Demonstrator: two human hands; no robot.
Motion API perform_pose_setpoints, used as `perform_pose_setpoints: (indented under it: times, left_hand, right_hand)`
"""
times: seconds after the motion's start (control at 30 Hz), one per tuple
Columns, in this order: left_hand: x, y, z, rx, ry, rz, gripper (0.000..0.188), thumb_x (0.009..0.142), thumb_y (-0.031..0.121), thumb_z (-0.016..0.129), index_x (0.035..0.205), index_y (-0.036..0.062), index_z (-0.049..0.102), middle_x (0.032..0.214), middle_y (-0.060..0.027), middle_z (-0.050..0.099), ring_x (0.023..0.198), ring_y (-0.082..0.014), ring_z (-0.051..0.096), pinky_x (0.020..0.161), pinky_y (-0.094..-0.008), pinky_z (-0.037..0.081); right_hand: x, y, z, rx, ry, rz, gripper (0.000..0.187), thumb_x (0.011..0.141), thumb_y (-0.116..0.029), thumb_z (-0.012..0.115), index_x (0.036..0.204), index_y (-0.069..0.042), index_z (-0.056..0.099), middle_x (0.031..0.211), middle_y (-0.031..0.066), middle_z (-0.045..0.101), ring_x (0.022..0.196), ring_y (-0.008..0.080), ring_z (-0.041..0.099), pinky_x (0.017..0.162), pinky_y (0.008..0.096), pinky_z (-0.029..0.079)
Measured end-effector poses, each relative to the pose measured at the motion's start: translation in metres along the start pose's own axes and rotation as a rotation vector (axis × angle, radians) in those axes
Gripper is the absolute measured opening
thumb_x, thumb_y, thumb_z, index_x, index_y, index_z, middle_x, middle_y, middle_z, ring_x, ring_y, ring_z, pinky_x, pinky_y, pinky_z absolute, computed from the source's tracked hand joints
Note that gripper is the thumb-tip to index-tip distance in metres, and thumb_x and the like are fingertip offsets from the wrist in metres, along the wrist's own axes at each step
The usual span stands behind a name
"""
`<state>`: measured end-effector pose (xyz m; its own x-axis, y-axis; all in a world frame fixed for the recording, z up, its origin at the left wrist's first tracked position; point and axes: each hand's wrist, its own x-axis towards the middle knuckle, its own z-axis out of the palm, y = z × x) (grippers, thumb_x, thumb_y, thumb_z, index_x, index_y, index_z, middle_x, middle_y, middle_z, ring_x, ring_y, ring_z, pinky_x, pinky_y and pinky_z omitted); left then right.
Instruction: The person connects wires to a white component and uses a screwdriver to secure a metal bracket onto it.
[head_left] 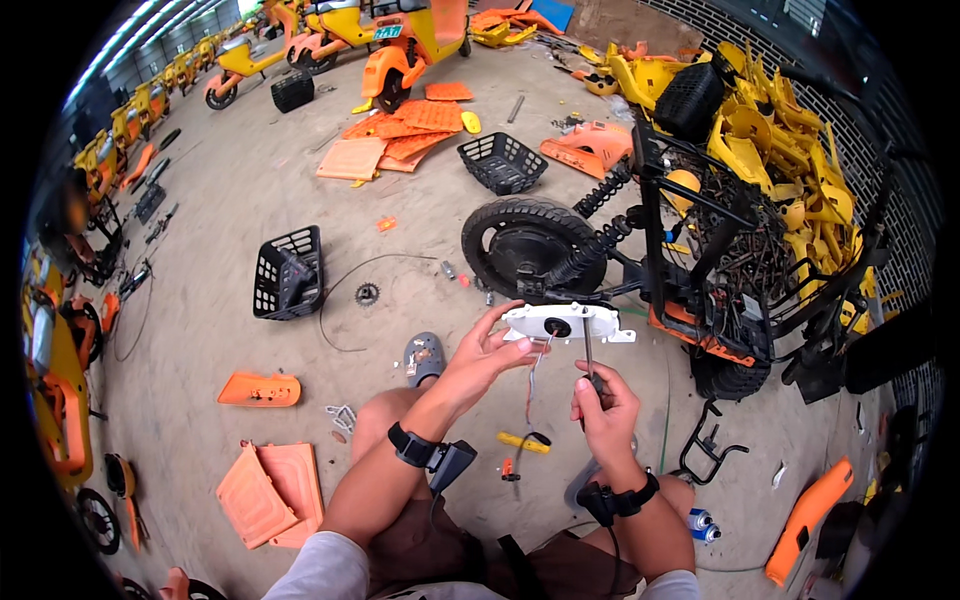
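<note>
My left hand grips the left end of a white plastic housing, likely a light unit, and holds it up in front of me. A round black grommet sits in its face, and thin wires hang from there to a dark connector lower down. Closed around the dark handle of a screwdriver is my right hand. The screwdriver's shaft points up and its tip meets the housing near the middle; whether a screw is under it, I cannot tell.
Just beyond stands a stripped scooter frame with its wheel. Black baskets, orange panels, a sprocket and a cable lie about the floor. Yellow panels are heaped at right. Scooters stand at the back.
</note>
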<state>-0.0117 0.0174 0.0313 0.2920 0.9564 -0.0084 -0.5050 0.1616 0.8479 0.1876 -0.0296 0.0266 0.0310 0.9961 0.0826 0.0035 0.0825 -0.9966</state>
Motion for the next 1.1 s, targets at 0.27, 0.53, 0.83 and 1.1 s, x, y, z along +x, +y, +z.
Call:
perform_pose_setpoints:
  times: [0.27, 0.53, 0.83, 1.1]
  left_hand:
    - [0.011, -0.016, -0.001, -0.034, -0.249, -0.348, 0.056, 0.102, 0.046, 0.041, 0.133, -0.0012, 0.046, 0.108, -0.0197, 0.067, 0.101, -0.0257, 0.064, 0.099, -0.0367, 0.043]
    - [0.004, -0.025, 0.000, 0.146, -0.330, -0.306, 0.032, 0.102, 0.025, 0.049, 0.116, -0.0013, 0.062, 0.090, -0.0078, 0.067, 0.090, -0.0187, 0.064, 0.088, -0.0327, 0.048]
    - [0.001, -0.025, -0.003, 0.415, -0.279, -0.249, 0.020, 0.088, 0.010, 0.070, 0.105, 0.0006, 0.066, 0.090, -0.0009, 0.065, 0.077, -0.0079, 0.060, 0.072, -0.0231, 0.049]
    - [-0.005, -0.015, 0.002, 0.746, -0.074, -0.193, 0.039, 0.083, 0.026, 0.076, 0.110, -0.0004, 0.064, 0.093, -0.0080, 0.068, 0.083, -0.0127, 0.064, 0.075, -0.0276, 0.051]
  right_hand:
    - [0.002, 0.010, -0.016, -0.139, 0.091, -0.221, 0.026, 0.093, -0.010, 0.061, 0.117, 0.002, 0.060, 0.071, 0.0009, 0.059, 0.056, 0.0050, 0.053, 0.050, 0.0192, 0.041]
    - [0.015, -0.010, -0.038, 0.028, 0.306, -0.150, 0.027, 0.100, -0.017, 0.052, 0.116, 0.004, 0.057, 0.065, 0.0021, 0.054, 0.050, 0.0073, 0.050, 0.046, 0.0215, 0.039]
    - [0.014, -0.015, -0.041, 0.005, 0.326, -0.161, 0.028, 0.100, -0.018, 0.052, 0.116, 0.005, 0.057, 0.067, 0.0031, 0.055, 0.051, 0.0079, 0.051, 0.046, 0.0213, 0.039]
    - [0.017, -0.011, -0.038, 0.094, 0.390, -0.182, 0.026, 0.096, -0.016, 0.059, 0.115, 0.003, 0.060, 0.067, 0.0015, 0.058, 0.052, 0.0055, 0.051, 0.047, 0.0194, 0.039]
